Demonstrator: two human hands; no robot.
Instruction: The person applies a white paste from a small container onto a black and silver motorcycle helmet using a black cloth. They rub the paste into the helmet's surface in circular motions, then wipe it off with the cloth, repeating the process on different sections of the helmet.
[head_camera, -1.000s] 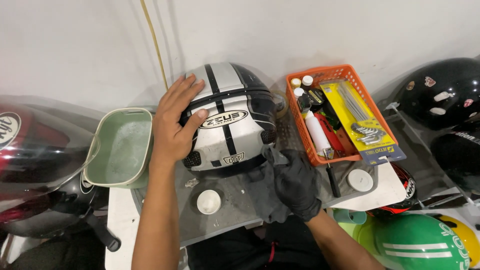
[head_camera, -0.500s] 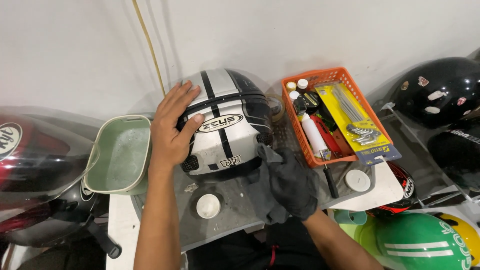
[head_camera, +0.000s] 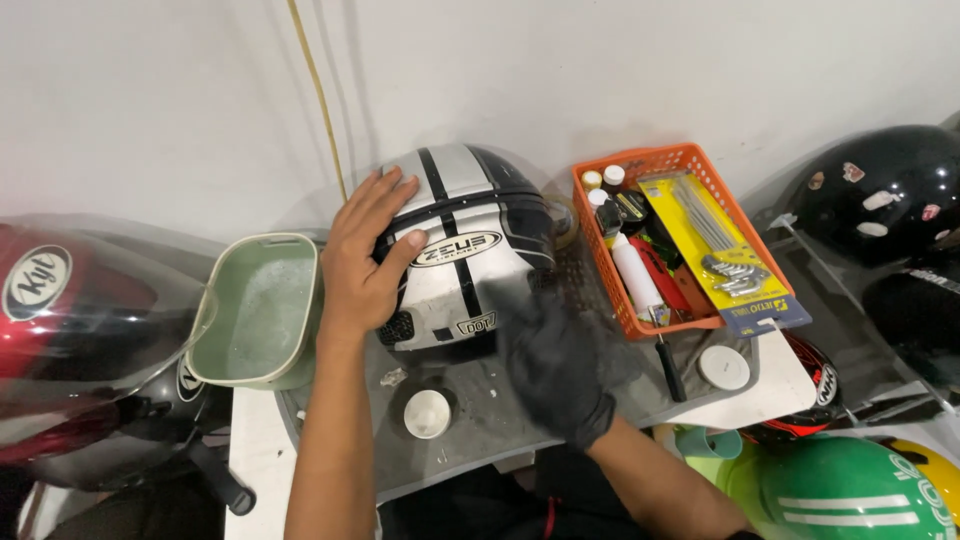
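Helmet (head_camera: 470, 255) steadied on the counter (head_camera: 480, 420) by the left hand (head_camera: 365, 255), spread wide at nine o'clock, while the gloved right hand (head_camera: 555, 370), loosely open, is held at five o'clock.

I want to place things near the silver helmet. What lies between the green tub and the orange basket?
In the head view, the silver helmet fills that stretch, standing between the green tub and the orange basket, with the left hand resting on its side.
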